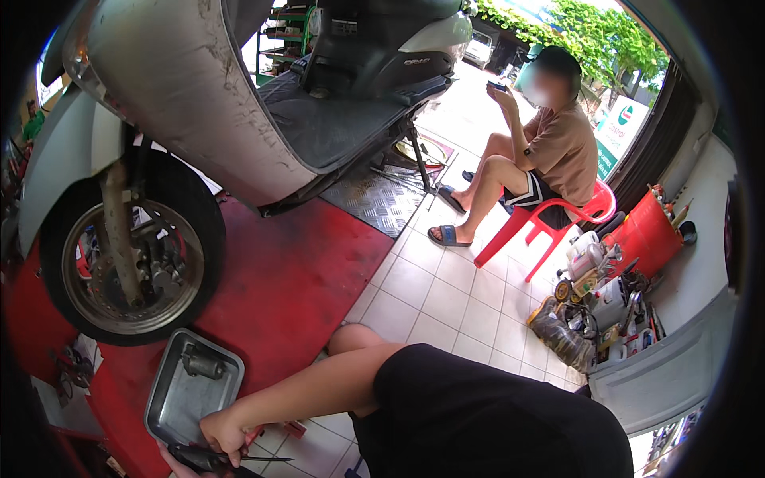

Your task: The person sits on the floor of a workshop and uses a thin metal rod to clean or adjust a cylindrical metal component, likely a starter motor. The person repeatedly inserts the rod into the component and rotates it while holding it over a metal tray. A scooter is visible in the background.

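At the lower left my right hand [223, 434] is closed, its fingers curled around a dark-handled screwdriver [195, 457]. The tool's thin shaft points to the right. Below the handle a little of my left hand [169, 462] shows at the lower edge; its fingers are mostly hidden or cut off. Just beyond my hands a rectangular metal tray [163, 398] lies on a red platform [295, 263]. Inside its far end rests a grey cylindrical metal part [203, 363], resembling a small motor. Something red pokes out beside my right wrist.
A grey scooter [183, 95] stands on the platform, its front wheel [131, 263] close behind the tray. To the right, a person [558, 143] sits on a red plastic chair [550, 223], holding a phone-like object. Bottles and tools crowd the right wall beside a red drum [649, 231].
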A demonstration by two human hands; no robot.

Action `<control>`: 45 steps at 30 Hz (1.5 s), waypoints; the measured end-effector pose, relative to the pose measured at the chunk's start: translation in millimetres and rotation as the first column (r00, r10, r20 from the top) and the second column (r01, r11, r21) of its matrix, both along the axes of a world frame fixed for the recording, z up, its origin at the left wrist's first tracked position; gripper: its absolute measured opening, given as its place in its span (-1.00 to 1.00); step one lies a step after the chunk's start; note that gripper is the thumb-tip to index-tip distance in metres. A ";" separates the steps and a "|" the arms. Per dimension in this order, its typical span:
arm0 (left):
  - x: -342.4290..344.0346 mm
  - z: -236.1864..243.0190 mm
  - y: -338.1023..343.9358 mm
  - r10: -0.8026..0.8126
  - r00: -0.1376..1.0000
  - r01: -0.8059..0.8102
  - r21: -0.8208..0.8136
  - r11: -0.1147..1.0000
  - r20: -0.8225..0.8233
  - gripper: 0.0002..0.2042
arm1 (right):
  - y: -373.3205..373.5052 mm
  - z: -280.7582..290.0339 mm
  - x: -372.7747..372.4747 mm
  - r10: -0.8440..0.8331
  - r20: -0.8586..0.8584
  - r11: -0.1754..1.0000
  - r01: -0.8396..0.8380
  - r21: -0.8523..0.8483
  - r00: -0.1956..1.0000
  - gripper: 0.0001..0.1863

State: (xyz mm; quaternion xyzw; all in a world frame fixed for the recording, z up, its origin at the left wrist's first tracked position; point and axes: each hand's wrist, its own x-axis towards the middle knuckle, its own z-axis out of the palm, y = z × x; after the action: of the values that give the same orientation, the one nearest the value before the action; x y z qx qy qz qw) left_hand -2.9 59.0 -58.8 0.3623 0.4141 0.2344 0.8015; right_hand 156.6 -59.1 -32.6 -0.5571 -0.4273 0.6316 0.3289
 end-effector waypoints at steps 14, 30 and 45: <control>9.0 -2.6 9.9 0.213 0.977 -0.209 -0.194 0.958 0.002 -0.59 | -3.1 8.2 11.4 0.085 -0.280 0.989 -0.116 -0.096 0.956 -0.58; 12.4 35.7 -12.8 0.304 0.949 -0.312 -0.121 0.942 -0.083 -0.58 | -14.3 34.0 20.3 0.008 -0.320 0.975 -0.079 -0.209 0.947 -0.60; -0.1 17.6 -7.6 0.396 0.909 -0.407 -0.082 0.910 -0.128 -0.55 | -6.9 21.5 1.5 0.035 0.257 0.999 -0.040 0.013 0.966 -0.47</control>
State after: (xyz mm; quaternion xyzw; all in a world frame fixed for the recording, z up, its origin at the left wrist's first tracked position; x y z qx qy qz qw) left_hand -3.0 51.4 -41.3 0.2381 0.5345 0.3519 0.7306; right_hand 158.1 -66.0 -11.2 -0.6229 -0.4824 0.5565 0.2638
